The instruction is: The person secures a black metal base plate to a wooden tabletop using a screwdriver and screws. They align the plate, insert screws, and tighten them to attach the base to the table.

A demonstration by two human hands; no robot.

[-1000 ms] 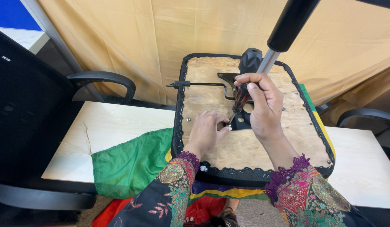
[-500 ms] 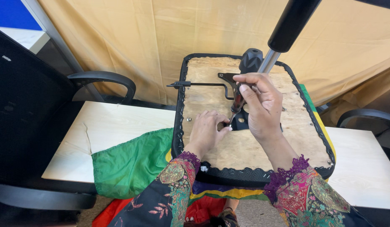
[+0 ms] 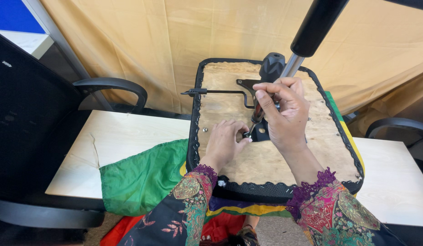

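Item: upturned chair seat (image 3: 229,91), plywood underside facing up, edged with black stapled fabric trim. It lies on a pale wood counter (image 3: 124,136), partly over a green cloth (image 3: 143,180); yellow, purple and red cloth shows beneath its near edge.

Fitted parts: black metal mechanism plate (image 3: 261,132) near the middle of the plywood, largely hidden by the hands. A thin black lever rod (image 3: 216,92) runs from it to the left, ending in a small black handle past the seat's edge. A chrome gas-lift column (image 3: 291,66) with a black sleeve rises from the plate toward the upper right, a black knob just beside its base.

Right hand (image 3: 284,114): fingers closed around a slim tool (image 3: 254,120), held tilted, tip down at the plate's left edge. The tool's kind cannot be told.

Left hand (image 3: 225,141): resting on the plywood, fingers curled narrow, the fingertips (image 3: 244,135) pinched at a small dark piece where the tool's tip meets the plate. Whether they grip it cannot be told.

Sleeves: dark floral fabric, purple lace cuffs.

Surroundings: black office chair with armrest (image 3: 111,86) at left; another black armrest at right; tan curtain (image 3: 175,41) behind.
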